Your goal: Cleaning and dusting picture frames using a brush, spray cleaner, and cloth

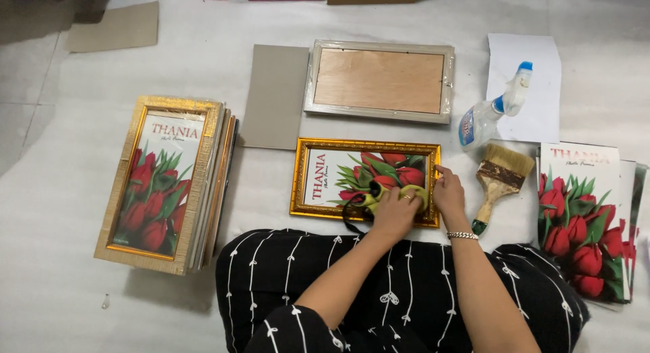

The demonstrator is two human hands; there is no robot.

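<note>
A gold picture frame [318,147] with a red tulip print lies flat on the white floor covering in front of my knees. My left hand [395,213] presses a yellow-green cloth [369,199] onto the frame's glass, near its right end. My right hand [448,190] rests on the frame's right edge, fingers touching the gold border. A bracelet is on my right wrist.
A stack of framed tulip prints [166,183] stands at the left. A frame lying back-side up [379,80] and a grey board [276,95] lie behind. A spray bottle [493,112], paintbrush [500,180] and loose tulip prints [582,217] lie at the right.
</note>
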